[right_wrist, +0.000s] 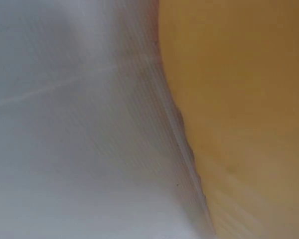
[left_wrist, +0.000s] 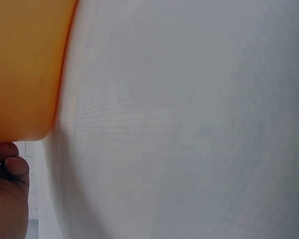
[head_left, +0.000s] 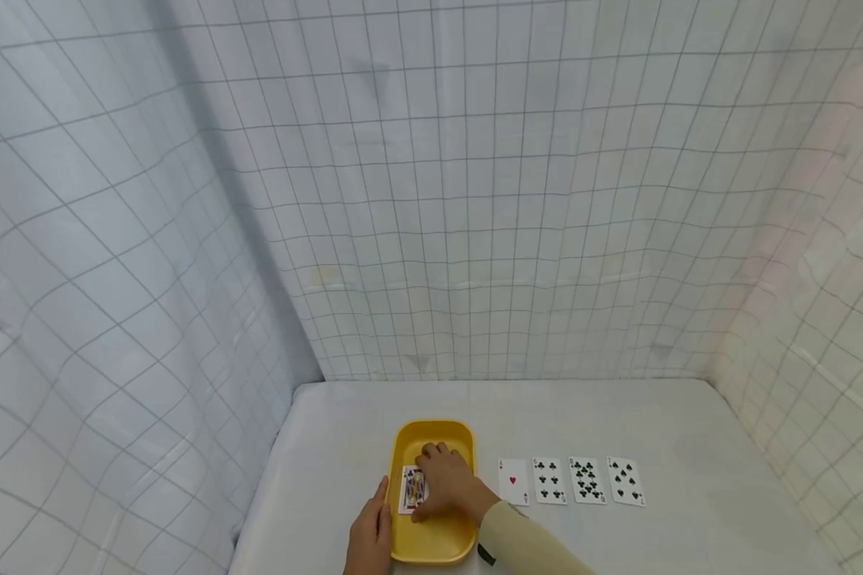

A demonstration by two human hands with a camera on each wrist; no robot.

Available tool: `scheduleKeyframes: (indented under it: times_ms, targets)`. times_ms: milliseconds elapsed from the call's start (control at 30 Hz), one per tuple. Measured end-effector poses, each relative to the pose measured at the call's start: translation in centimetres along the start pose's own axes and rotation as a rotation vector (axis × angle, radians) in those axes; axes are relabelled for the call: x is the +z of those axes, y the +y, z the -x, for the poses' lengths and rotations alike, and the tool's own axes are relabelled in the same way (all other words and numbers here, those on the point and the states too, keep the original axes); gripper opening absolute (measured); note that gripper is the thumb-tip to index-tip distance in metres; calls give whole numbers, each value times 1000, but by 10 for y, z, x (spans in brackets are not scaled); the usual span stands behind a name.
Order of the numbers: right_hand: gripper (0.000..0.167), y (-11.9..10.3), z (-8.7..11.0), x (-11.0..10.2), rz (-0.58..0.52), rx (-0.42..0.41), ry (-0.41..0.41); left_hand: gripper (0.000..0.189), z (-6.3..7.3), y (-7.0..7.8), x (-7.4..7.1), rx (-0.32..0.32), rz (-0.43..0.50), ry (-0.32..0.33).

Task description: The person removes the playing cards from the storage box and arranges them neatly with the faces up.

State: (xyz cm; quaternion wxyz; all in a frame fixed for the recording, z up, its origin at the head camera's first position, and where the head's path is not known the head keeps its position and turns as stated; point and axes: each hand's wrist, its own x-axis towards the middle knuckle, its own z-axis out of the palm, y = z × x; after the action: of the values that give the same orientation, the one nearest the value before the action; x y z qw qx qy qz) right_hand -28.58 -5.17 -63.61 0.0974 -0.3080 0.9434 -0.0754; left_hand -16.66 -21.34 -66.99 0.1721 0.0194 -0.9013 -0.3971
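Observation:
A yellow tray (head_left: 435, 551) stands on the white tabletop. My left hand (head_left: 370, 535) holds its left side, thumb by the rim; in the left wrist view, curled fingertips (left_wrist: 17, 167) sit right at the tray's edge (left_wrist: 27, 69). Inside the tray lies a face-up playing card (head_left: 412, 491) with a coloured court figure. Over the card's right part arches my right hand (head_left: 446, 479), with fingertips at its far end and thumb at its near end. The palm side is hidden. A blurred yellow surface (right_wrist: 249, 99) fills much of the right wrist view.
Right of the tray, several face-up cards lie in a row: an ace of hearts (head_left: 513, 481), a six of clubs (head_left: 550, 481), another club card (head_left: 587, 481) and a spade card (head_left: 625, 481). White gridded sheeting (head_left: 446, 200) encloses the tabletop (head_left: 690, 447).

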Motion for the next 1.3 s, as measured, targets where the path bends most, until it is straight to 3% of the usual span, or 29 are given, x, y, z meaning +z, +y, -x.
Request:
scheduleKeyframes:
  times_ms: [533,733,867,967,1167,1300]
  targets:
    - [90,1,16,-3,-8,5,-22,45,3,10,0,-75,8,-84]
    - [91,5,22,-7,-18,-5,1,43,6,7,3,-44,2,-46]
    - [93,8,30,-15,-31,-2,55,43,5,5,3,-55,8,-28]
    - [94,16,41,-26,-34,3,115,44,3,6,2,-96,12,-58]
    - [91,45,75,-56,-100,52,249,47,-1,8,-1,-161,29,-124]
    - [93,69,98,-69,-132,106,300,48,-4,6,-4,-168,42,-129]
